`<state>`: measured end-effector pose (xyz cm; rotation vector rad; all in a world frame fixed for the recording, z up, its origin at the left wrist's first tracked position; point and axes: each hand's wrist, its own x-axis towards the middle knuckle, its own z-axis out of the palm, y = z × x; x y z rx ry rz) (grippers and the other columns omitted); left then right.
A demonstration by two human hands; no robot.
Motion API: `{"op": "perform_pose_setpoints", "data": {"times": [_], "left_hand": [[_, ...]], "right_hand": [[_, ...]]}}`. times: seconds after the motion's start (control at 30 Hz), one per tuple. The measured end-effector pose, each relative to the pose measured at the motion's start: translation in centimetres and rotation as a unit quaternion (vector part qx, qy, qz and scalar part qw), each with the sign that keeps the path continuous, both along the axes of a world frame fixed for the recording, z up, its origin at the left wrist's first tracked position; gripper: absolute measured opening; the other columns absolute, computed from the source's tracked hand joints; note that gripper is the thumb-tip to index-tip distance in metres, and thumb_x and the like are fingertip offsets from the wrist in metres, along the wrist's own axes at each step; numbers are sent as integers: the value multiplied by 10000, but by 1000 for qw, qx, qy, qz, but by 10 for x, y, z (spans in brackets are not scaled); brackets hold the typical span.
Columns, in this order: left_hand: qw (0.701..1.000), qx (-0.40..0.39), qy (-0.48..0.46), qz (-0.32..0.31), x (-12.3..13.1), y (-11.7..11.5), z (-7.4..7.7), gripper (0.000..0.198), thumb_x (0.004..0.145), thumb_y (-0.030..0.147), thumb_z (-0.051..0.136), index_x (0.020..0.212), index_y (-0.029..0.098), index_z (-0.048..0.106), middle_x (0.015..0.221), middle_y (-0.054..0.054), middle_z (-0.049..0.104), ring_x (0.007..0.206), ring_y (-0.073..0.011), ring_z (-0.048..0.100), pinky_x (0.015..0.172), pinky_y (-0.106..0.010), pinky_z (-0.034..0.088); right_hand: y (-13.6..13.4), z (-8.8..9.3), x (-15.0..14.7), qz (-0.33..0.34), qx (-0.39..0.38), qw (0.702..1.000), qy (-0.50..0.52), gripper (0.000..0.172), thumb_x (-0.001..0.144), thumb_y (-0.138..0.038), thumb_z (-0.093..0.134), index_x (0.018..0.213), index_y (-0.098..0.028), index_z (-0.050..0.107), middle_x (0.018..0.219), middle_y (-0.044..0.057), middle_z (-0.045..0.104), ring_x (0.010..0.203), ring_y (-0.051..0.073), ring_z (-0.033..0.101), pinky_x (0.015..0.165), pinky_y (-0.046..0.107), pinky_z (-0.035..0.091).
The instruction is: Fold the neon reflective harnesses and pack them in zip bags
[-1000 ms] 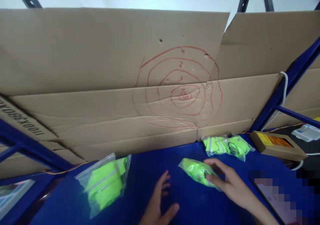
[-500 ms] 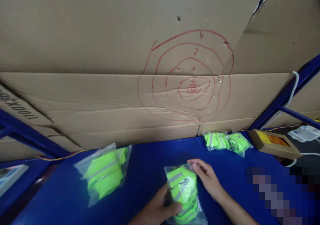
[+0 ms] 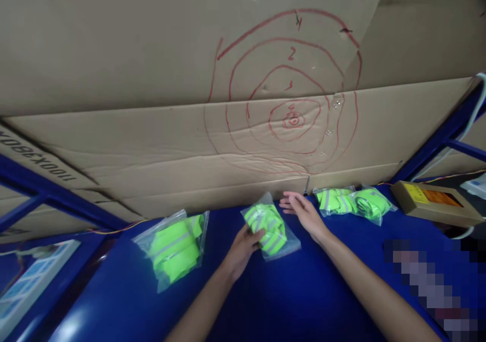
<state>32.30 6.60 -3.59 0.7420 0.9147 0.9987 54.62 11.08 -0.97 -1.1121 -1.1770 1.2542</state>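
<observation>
My left hand (image 3: 245, 246) grips a clear plastic bag of folded neon-green reflective straps (image 3: 268, 228) by its left side, thumb on top. The bag is tilted over the blue table, close to the cardboard at the back. Just right of it, my right hand (image 3: 304, 213) is open with fingers stretched out, apart from the bag. To the left lies a larger bag of green reflective material (image 3: 176, 248). Right of my right hand, two more bags of green straps sit side by side, one with flat folds (image 3: 334, 201) and one rolled (image 3: 370, 204).
A cardboard wall (image 3: 114, 155) with a red hand-drawn target stands behind the blue table (image 3: 304, 301). An open-windowed brown box (image 3: 436, 203) sits at the back right. Blue metal posts (image 3: 436, 150) flank both sides. A white tray with blue cells (image 3: 36, 281) is at the left.
My left hand has carried the bag forward toward the back of the table. My right hand has left the bag's top edge and moved forward, fingers now extended. The view has shifted slightly.
</observation>
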Motion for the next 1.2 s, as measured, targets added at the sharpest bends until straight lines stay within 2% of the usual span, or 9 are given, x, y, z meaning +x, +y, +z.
{"op": "perform_pose_setpoints", "data": {"times": [0.13, 0.27, 0.4, 0.5, 0.57, 0.63, 0.73, 0.93, 1.2], "left_hand": [[986, -43, -120, 104, -2, 2, -1, 405, 863, 383, 802, 1178, 163, 675, 1161, -95, 759, 1032, -211, 736, 995, -347, 568], [986, -64, -126, 88, 7, 1, 8, 391, 931, 432, 719, 1195, 146, 675, 1168, -122, 755, 1021, -203, 736, 963, -312, 573], [994, -56, 31, -89, 3, 1, 23, 692, 889, 753, 574, 1076, 101, 710, 989, -174, 777, 830, -241, 750, 760, -340, 589], [943, 21, 287, -168, -16, 1, 48, 835, 849, 886, 408, 755, 111, 705, 722, -158, 745, 564, -199, 663, 534, -278, 470], [886, 118, 432, -121, -29, -2, 70, 733, 897, 805, 454, 630, 151, 649, 588, -103, 686, 485, -157, 588, 518, -259, 391], [842, 224, 490, -31, -36, -9, 89, 589, 957, 659, 510, 656, 168, 633, 600, -59, 673, 533, -140, 583, 565, -252, 367], [843, 300, 447, -16, -38, -18, 104, 420, 963, 555, 569, 846, 169, 687, 764, -36, 716, 675, -143, 623, 624, -239, 395], [861, 291, 405, -97, -36, -9, 106, 297, 908, 434, 648, 901, 155, 750, 785, -25, 721, 716, -149, 625, 665, -235, 439], [854, 292, 417, -109, -26, -1, 96, 319, 916, 449, 652, 939, 154, 771, 829, -35, 746, 728, -150, 621, 664, -236, 433]], "right_hand": [[-1, 5, 19, 130, -54, 984, -113, 711, 928, -791, 461, 1092, -149, 722, 1066, 141, 744, 911, 207, 727, 741, 312, 572], [-14, 22, 20, 220, 39, 951, -216, 463, 909, -601, 672, 1067, -169, 729, 1015, 71, 756, 911, 193, 704, 804, 302, 547], [-24, 35, 11, 194, 100, 936, -278, 366, 983, -503, 574, 887, -177, 710, 830, 25, 729, 775, 179, 661, 729, 286, 502], [-23, 44, 6, 178, 109, 934, -291, 372, 997, -469, 522, 811, -182, 670, 768, 22, 698, 725, 172, 628, 711, 282, 478], [-22, 50, -1, 183, 105, 932, -293, 353, 984, -456, 524, 799, -186, 657, 756, 21, 689, 723, 170, 624, 709, 277, 471], [-20, 55, -11, 192, 103, 926, -308, 345, 974, -444, 521, 781, -186, 646, 734, 17, 676, 707, 163, 614, 693, 269, 455], [-21, 61, -27, 207, 117, 911, -336, 348, 974, -417, 493, 742, -184, 611, 694, 3, 640, 661, 143, 572, 658, 258, 416], [-23, 62, -34, 203, 144, 900, -357, 408, 997, -463, 470, 710, -185, 554, 645, -20, 565, 610, 117, 500, 606, 239, 344], [-27, 60, -24, 182, 145, 893, -386, 372, 995, -453, 507, 742, -187, 567, 645, -21, 576, 607, 113, 511, 579, 238, 279]]}}
